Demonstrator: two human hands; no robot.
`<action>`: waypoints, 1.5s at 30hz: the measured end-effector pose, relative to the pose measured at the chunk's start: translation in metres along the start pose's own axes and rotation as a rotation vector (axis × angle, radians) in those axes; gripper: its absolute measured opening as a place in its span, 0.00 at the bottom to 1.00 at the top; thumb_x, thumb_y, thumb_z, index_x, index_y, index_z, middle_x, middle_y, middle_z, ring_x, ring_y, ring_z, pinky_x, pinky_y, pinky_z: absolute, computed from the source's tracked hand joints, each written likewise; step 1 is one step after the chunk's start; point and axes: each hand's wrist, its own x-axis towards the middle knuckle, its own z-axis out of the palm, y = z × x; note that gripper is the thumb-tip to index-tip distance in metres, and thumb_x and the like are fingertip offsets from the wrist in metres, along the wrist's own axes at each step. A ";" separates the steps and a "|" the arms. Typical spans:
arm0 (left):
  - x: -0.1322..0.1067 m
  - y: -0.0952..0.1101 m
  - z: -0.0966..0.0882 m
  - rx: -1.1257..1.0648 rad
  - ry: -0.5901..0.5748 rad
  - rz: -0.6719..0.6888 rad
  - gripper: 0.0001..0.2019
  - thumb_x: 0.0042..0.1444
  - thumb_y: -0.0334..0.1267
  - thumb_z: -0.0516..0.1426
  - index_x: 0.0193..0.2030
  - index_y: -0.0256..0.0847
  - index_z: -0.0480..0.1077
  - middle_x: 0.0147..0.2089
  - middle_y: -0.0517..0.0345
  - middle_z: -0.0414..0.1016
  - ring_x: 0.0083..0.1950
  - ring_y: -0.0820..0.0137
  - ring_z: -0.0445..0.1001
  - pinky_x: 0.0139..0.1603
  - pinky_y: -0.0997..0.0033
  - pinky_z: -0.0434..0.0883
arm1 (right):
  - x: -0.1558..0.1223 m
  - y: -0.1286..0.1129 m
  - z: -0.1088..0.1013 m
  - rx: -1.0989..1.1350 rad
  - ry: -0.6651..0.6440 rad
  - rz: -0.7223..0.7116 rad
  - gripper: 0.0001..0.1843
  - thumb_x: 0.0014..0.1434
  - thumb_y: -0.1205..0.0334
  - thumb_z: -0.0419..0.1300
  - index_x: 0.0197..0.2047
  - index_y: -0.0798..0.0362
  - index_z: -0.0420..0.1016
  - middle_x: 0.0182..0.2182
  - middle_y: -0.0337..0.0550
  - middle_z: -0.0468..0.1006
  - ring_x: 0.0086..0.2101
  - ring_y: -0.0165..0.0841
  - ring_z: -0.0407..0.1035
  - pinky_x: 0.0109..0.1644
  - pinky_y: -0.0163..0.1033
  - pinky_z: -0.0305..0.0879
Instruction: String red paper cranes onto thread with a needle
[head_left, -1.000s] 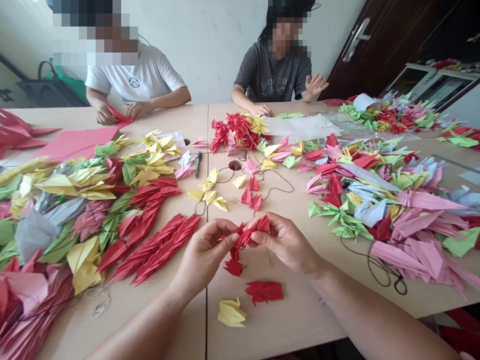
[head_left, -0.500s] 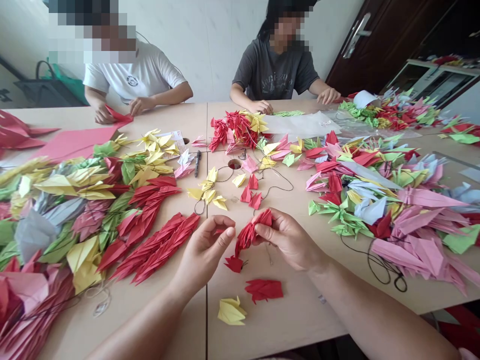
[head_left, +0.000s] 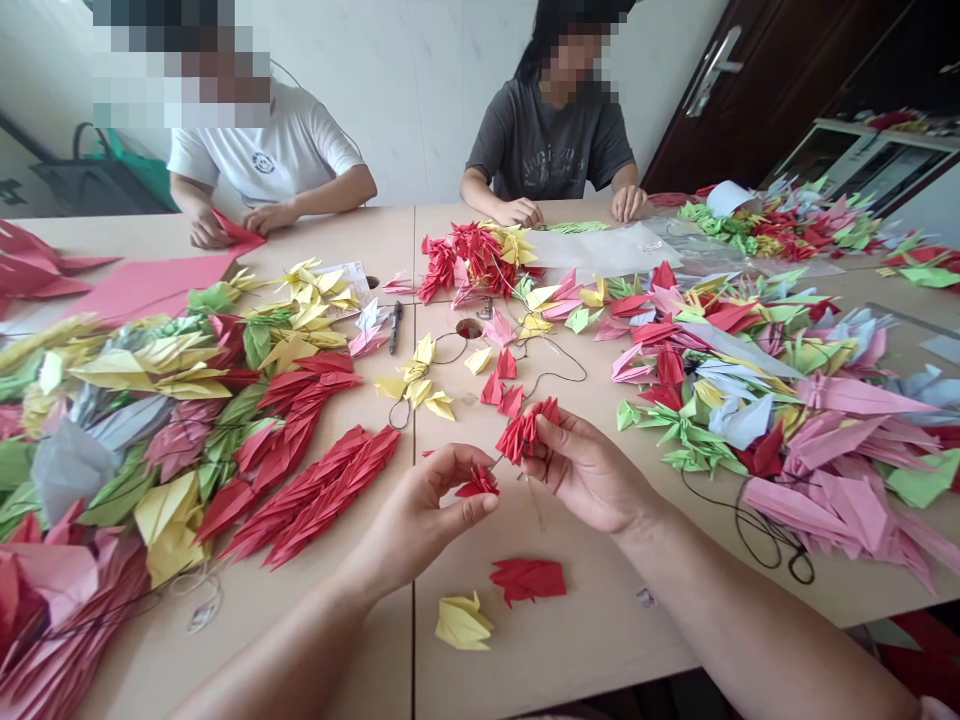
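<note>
Where the hands work: above the near part of the table (head_left: 570, 655), just right of the seam between two tabletops.

Left hand (head_left: 416, 525): raised off the table; thumb and fingers (head_left: 469, 508) closed narrow, holding a small red paper crane (head_left: 478, 483).

Right hand (head_left: 592, 475): raised off the table; fingers (head_left: 551, 437) curled narrow, holding a bunch of red cranes (head_left: 523, 433).

Link: a short thread (head_left: 496, 461) runs between the small crane and the bunch; the two hands do not touch.

Below the hands: a flat red crane (head_left: 528, 581) lies on the table, with a yellow crane (head_left: 463, 622) just beside it.

Left of the hands: long rows of red cranes (head_left: 322, 495) lie beside a mixed heap of cranes (head_left: 127, 440).

Ahead: loose yellow cranes (head_left: 414, 380), a black cord (head_left: 559, 378), a black pen (head_left: 395, 327) and a red cluster (head_left: 465, 262).

Right of the hands: a broad spread of pink and green cranes (head_left: 844, 440).

Far side: a person in a white T-shirt (head_left: 274, 160) has both hands on a red paper piece (head_left: 238, 230); a person in a grey T-shirt (head_left: 551, 140) has both hands at the table edge.
</note>
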 end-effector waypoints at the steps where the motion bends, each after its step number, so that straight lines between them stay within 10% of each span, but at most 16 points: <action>1: 0.000 0.001 -0.001 -0.034 -0.002 -0.002 0.12 0.56 0.40 0.64 0.44 0.42 0.69 0.40 0.59 0.73 0.43 0.71 0.70 0.46 0.70 0.68 | 0.000 -0.001 0.000 0.007 0.006 -0.006 0.12 0.46 0.59 0.75 0.32 0.53 0.80 0.28 0.35 0.82 0.26 0.23 0.75 0.31 0.24 0.74; 10: 0.003 0.004 0.000 -0.386 -0.055 -0.064 0.15 0.51 0.36 0.68 0.43 0.39 0.71 0.35 0.60 0.74 0.36 0.76 0.72 0.37 0.77 0.71 | 0.005 -0.004 -0.003 0.038 0.091 -0.065 0.13 0.43 0.59 0.77 0.30 0.53 0.79 0.25 0.34 0.81 0.25 0.24 0.75 0.30 0.25 0.75; 19: 0.005 0.001 -0.004 -0.397 0.126 -0.083 0.11 0.53 0.40 0.67 0.39 0.39 0.73 0.33 0.61 0.76 0.31 0.77 0.72 0.31 0.80 0.69 | 0.001 -0.006 -0.001 -0.043 -0.005 -0.056 0.13 0.47 0.57 0.75 0.32 0.52 0.78 0.27 0.34 0.81 0.27 0.23 0.75 0.31 0.26 0.73; 45: 0.000 0.007 0.004 0.036 0.171 0.021 0.08 0.56 0.41 0.63 0.39 0.39 0.73 0.32 0.58 0.76 0.33 0.73 0.71 0.33 0.74 0.68 | -0.002 0.011 0.004 -0.290 -0.080 -0.087 0.12 0.56 0.55 0.69 0.37 0.53 0.75 0.32 0.40 0.80 0.33 0.32 0.75 0.41 0.41 0.75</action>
